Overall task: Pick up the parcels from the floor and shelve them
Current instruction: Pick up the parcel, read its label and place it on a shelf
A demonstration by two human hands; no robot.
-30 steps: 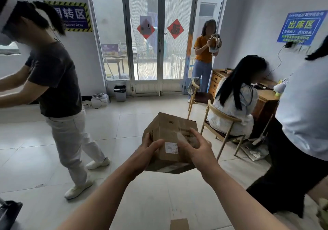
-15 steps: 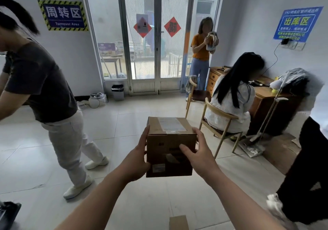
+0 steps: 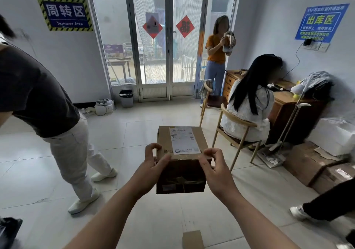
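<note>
A brown cardboard parcel (image 3: pixel 182 174) is held in front of me at chest height, with a white shipping label on its top face. My left hand (image 3: pixel 151 167) grips its left near corner, fingertips curled over the top edge. My right hand (image 3: pixel 216 172) grips the right near corner the same way. A small flat piece of cardboard (image 3: pixel 192 239) lies on the tiled floor below my arms. No shelf is in view.
A person in a dark shirt (image 3: pixel 38 103) stands close at the left. Someone sits on a wooden chair (image 3: pixel 238 131) by a desk (image 3: pixel 288 103) at the right. Cardboard boxes (image 3: pixel 311 164) lie at the right wall. Another person's leg (image 3: pixel 326 206) enters lower right. Glass doors (image 3: pixel 167 43) stand ahead.
I have turned the parcel in my hands until its labelled face points up. My fingers shifted to its near top corners. The person at the right has moved mostly out of view.
</note>
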